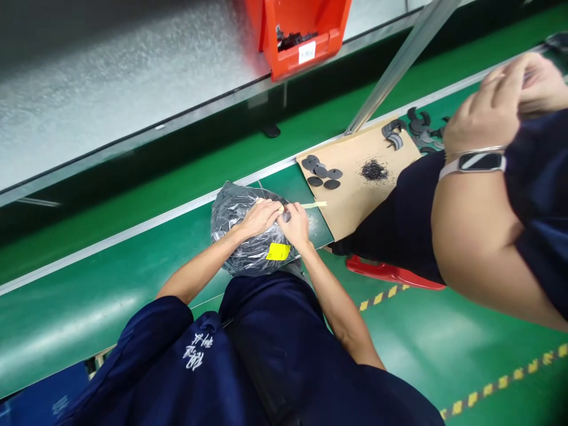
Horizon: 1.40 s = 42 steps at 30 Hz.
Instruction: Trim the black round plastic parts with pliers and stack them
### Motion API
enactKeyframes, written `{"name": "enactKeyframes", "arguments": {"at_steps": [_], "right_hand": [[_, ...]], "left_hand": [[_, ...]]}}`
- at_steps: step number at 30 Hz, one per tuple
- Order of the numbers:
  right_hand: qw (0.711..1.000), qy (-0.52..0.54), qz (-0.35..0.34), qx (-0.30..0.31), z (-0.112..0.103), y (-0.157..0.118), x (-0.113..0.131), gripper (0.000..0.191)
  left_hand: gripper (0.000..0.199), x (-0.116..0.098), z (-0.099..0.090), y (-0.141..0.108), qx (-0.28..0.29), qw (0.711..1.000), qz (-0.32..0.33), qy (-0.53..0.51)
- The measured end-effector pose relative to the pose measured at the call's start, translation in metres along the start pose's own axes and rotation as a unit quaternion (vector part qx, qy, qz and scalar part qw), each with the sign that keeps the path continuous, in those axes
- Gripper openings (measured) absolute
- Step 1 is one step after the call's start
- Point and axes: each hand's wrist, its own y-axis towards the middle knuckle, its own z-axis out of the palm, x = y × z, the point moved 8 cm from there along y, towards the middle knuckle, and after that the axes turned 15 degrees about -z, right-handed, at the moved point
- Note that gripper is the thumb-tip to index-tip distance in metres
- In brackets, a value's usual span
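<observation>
A full, clear plastic bag [242,257] with dark contents rests on the green bench in front of my body. On its near side is a bright yellow label [278,251]. My left hand [261,218] lies over the top of the bag, its fingers pressed together on the gathered plastic. Close against it, my right hand [296,226] is closed with bent fingers at the same spot. A pale yellow strip of tape [314,205] sticks out to the right from between the hands. The fingertips partly hide the grip.
Right of the bag, a cardboard sheet [355,204] carries black discs [320,171], a heap of small black bits [374,170] and curved pieces [393,135]. A co-worker's arm [479,219] reaches in at right. An orange bin [306,56] and a metal post [399,65] stand beyond.
</observation>
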Motion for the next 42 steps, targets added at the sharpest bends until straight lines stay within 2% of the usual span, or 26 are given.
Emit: {"name": "enactKeyframes", "arguments": {"at_steps": [6, 11, 17, 23, 28, 30, 32, 36, 39, 42], "right_hand": [[0.999, -0.033, 0.022, -0.025, 0.002, -0.001, 0.0, 0.017], [0.999, -0.019, 0.014, -0.044, 0.0, -0.003, 0.001, 0.024], [0.998, 0.018, -0.01, -0.062, -0.007, -0.003, -0.009, 0.026], [0.996, 0.066, -0.039, -0.04, -0.001, 0.005, -0.017, 0.021], [0.994, 0.094, -0.026, -0.041, 0.002, -0.009, -0.011, 0.024], [0.993, 0.11, -0.023, -0.044, 0.0, -0.018, -0.007, 0.024], [0.99, 0.132, -0.025, -0.042, -0.003, -0.026, -0.003, 0.021], [0.984, 0.172, -0.043, -0.027, -0.01, -0.036, 0.005, 0.015], [0.981, 0.186, -0.049, -0.031, -0.014, -0.042, 0.009, 0.016], [0.981, 0.185, -0.045, -0.046, -0.018, -0.05, 0.012, 0.016]], "left_hand": [[0.01, -0.004, 0.006, 0.001, 0.018, 1.0, -0.017, -0.012], [0.025, -0.005, 0.006, 0.01, 0.019, 0.999, -0.04, 0.003], [0.02, -0.009, 0.008, 0.024, -0.016, 0.995, -0.088, 0.033], [0.029, -0.009, 0.006, 0.024, -0.037, 0.992, -0.104, 0.061], [0.038, -0.008, 0.004, 0.023, -0.029, 0.994, -0.082, 0.067], [0.035, -0.008, 0.002, 0.019, -0.006, 0.997, -0.04, 0.061], [0.03, -0.01, -0.002, 0.013, 0.037, 0.998, 0.033, 0.035], [0.031, -0.015, -0.01, 0.003, 0.173, 0.967, 0.176, -0.065], [0.024, -0.019, -0.006, 0.006, 0.269, 0.941, 0.193, -0.077], [0.011, -0.024, 0.0, 0.012, 0.321, 0.928, 0.185, -0.039]]}}
